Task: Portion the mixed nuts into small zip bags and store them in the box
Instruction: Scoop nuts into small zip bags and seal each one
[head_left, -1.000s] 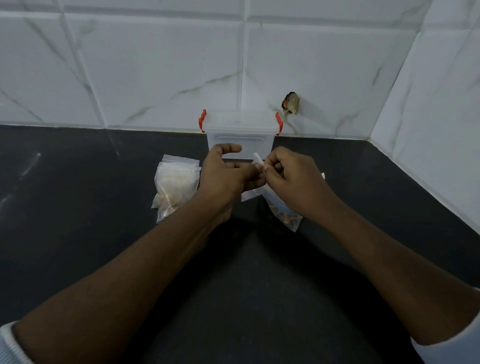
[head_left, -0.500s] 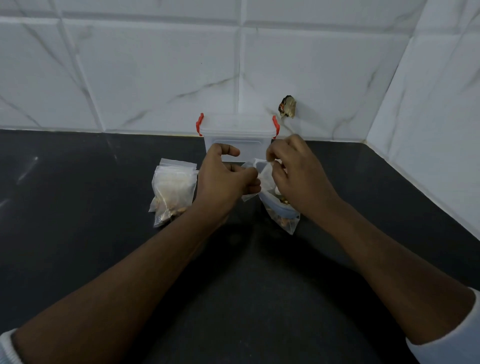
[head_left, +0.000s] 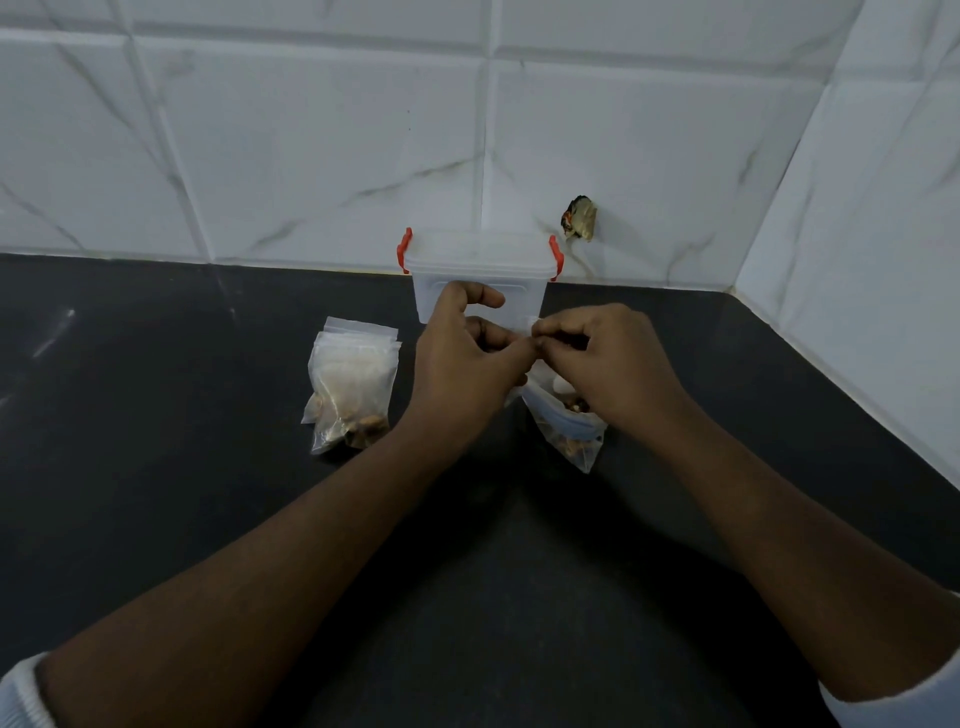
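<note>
– Pinching the zip bag (head_left: 563, 423) top edge: left grip (head_left: 467, 358) and right grip (head_left: 608, 358), fingertips meeting; nuts (head_left: 572, 445) sit low, under the right grip.
– Risk: zip only half pressed, nuts spill later. Box (head_left: 478, 260) just beyond grips, closed, needs opening.

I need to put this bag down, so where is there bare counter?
Bare counter lies left of the stacked bags, and again between the right hand and the side wall. The middle is crowded: the box, left hand and held bag bunch together.
</note>
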